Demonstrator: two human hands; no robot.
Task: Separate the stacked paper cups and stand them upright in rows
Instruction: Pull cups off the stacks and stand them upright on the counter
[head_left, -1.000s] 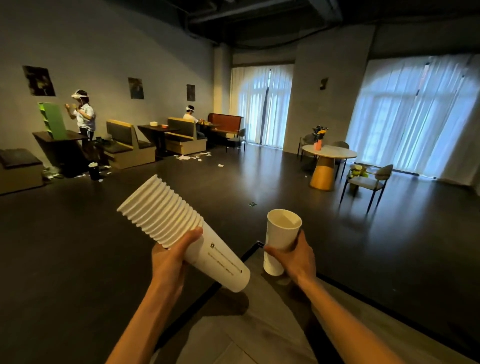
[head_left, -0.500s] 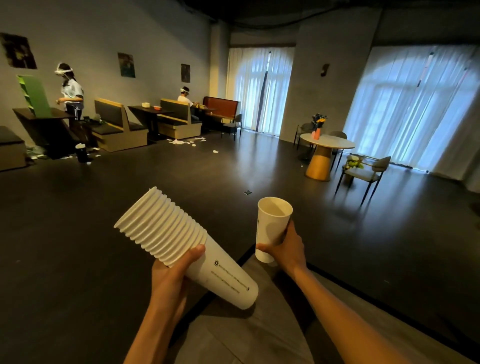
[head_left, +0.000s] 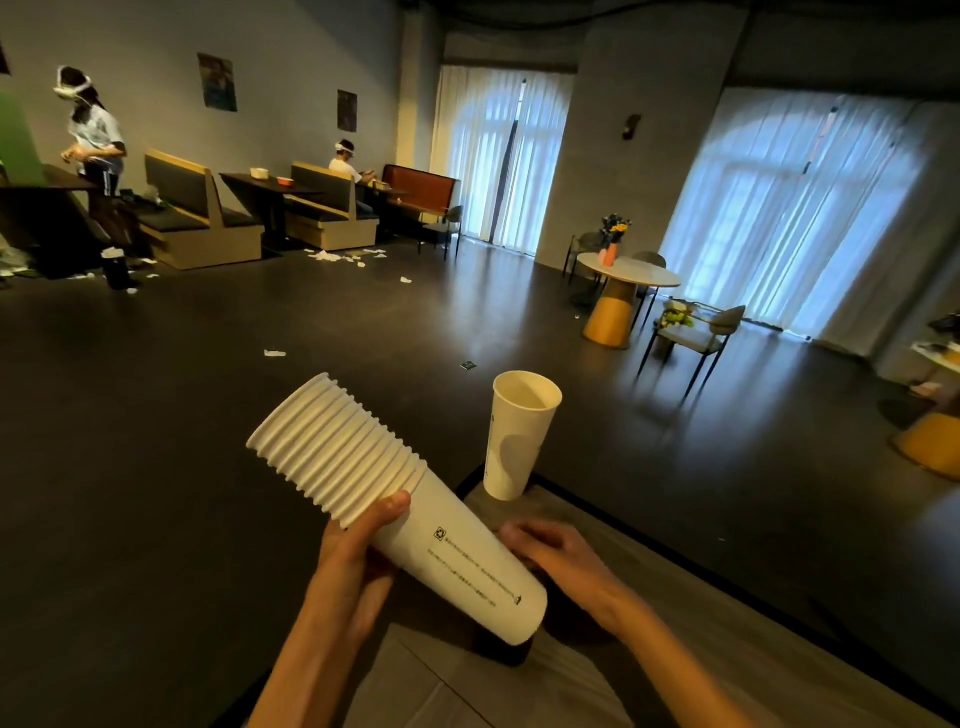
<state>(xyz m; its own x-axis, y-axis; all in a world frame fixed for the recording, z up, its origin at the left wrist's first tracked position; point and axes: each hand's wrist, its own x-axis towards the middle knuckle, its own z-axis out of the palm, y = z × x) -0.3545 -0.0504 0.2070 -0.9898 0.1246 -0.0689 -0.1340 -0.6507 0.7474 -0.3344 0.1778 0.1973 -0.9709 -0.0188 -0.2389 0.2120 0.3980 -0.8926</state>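
Single cup (head_left: 522, 435) now stood upright on table corner (head_left: 571, 506), R hand (head_left: 558, 558) let go, fingers loosely curled by stack (head_left: 395, 504), L hand (head_left: 353, 558) still gripped stack.

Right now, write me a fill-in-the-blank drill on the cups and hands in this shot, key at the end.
1. The stack of paper cups is gripped by the ____ hand.
2. The single paper cup stands ____ at the corner of the table.
3. The right hand holds ____ and sits beside the stack's closed end.
4. The stack's open rims point toward the person's ____.

Missing words: left; upright; nothing; left
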